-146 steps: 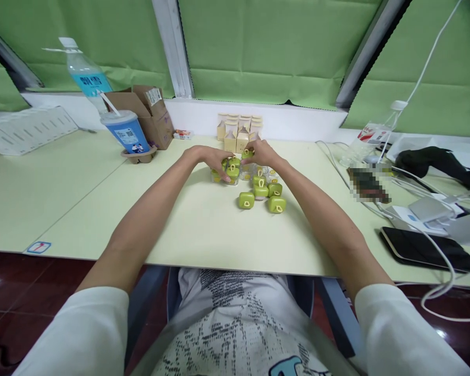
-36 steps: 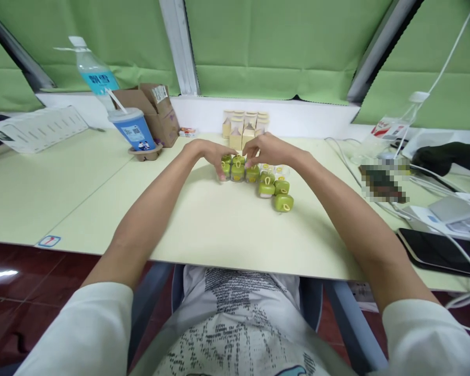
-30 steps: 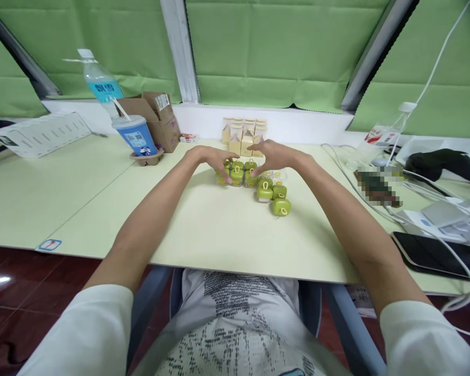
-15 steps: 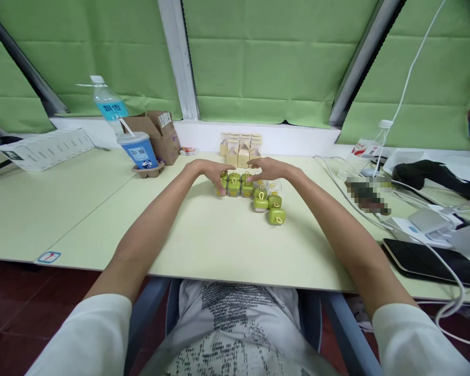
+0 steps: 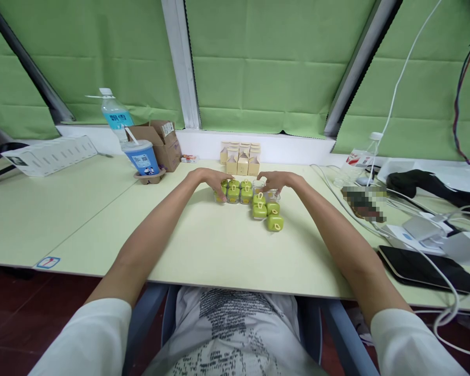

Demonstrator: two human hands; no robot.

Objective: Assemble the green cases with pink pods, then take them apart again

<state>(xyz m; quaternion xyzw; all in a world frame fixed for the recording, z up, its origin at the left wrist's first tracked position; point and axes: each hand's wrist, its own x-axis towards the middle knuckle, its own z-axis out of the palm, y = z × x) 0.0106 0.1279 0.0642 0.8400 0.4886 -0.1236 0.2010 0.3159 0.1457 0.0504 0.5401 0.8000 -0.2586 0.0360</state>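
Two bare hands meet the cluster of small containers from either side. The left hand [image 5: 214, 183] curves around the left end of a block of small, clear-bodied containers with glossy olive-green lids [image 5: 234, 194], thumb in front and fingers behind; whether it squeezes or only steadies them, I cannot tell. The right hand [image 5: 277, 180] arches over a few clear, lidless containers [image 5: 274, 196] at the block's right, its fingertips at the nearest one; their grip cannot be made out either.

Just in front of these lie loose olive-green lids [image 5: 275, 224] with pale yellow loops, on the pale yellow-green table [image 5: 219, 250].

The containers look like light, stiff plastic, probably smooth enough to slip and easy to tip when nudged. The lower side walls seem the safest hold; the loops look soft, better suited to lifting a lid alone.

Behind the block stand cream cardboard boxes [image 5: 232, 165]. Farther out are a blue paper cup [image 5: 143, 159] at left and white cables [image 5: 426, 256] at right.

The left fingers hide part of the end container, and the right hand covers some lidless ones, so a count is unsure. A patch beside the cables is pixelated.
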